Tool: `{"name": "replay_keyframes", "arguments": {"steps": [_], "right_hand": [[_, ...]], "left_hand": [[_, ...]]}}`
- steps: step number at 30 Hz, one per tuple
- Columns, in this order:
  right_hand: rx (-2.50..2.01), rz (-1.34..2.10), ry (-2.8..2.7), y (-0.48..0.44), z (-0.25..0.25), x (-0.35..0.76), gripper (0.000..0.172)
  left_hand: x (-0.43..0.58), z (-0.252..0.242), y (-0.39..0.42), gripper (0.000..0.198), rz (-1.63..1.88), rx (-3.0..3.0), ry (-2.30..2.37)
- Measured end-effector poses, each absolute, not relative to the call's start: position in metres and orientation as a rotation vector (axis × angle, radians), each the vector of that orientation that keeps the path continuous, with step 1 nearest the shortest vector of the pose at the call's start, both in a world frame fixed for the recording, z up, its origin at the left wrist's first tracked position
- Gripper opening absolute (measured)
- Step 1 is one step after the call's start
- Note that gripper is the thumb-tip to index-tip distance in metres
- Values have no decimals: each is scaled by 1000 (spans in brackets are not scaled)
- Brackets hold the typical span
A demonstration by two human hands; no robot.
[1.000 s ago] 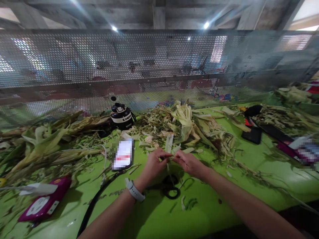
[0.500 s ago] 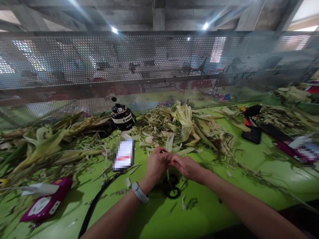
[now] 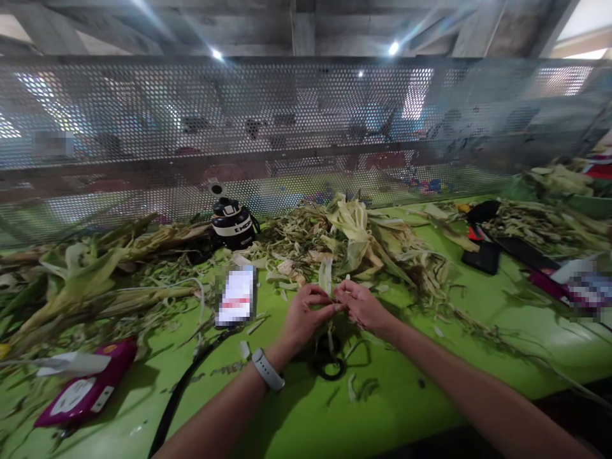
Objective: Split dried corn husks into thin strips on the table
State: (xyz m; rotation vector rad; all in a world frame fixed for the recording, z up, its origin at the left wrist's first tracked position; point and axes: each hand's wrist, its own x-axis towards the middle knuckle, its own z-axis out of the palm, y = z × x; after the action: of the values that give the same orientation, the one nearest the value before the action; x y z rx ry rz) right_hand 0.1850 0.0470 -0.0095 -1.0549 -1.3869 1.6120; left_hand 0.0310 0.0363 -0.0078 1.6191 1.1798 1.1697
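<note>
A pale strip of corn husk [image 3: 326,275] stands up between my two hands, and its lower end hangs beneath them. My left hand [image 3: 308,311], with a light watch band at the wrist, pinches the strip. Close against it, my right hand [image 3: 361,307] has thumb and fingers pressed together at the same strip; the exact hold is partly hidden. Below the hands, dark scissors [image 3: 331,368] lie on the green table [image 3: 392,401], with small husk scraps around them.
Behind the hands lies a heap of dry husks [image 3: 354,236]. A dark bottle [image 3: 233,226] stands at its left, a lit phone [image 3: 236,296] nearer. A purple power strip [image 3: 88,386] sits front left. A perforated metal screen [image 3: 306,127] runs along the back.
My right hand has shifted slightly right and up, and its fingers have loosened from a tight fist to a pinch. My left fingers have spread a little along the strip.
</note>
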Motion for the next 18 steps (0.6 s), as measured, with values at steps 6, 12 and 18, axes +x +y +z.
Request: {"name": "replay_keyframes", "arguments": {"steps": [6,12,18], "right_hand": [[-1074,1583,-1483,49,-7,186,42],[-1082,1559,-1531,48,-6,187,41],[-1139,1489,-1548,53,0,195,42]], "left_hand": [[32,-9,35,8,1117,1465,1078],[32,-7,33,9,1107,1333,1076],[25,1,38,11,1205,1240,1136]]}}
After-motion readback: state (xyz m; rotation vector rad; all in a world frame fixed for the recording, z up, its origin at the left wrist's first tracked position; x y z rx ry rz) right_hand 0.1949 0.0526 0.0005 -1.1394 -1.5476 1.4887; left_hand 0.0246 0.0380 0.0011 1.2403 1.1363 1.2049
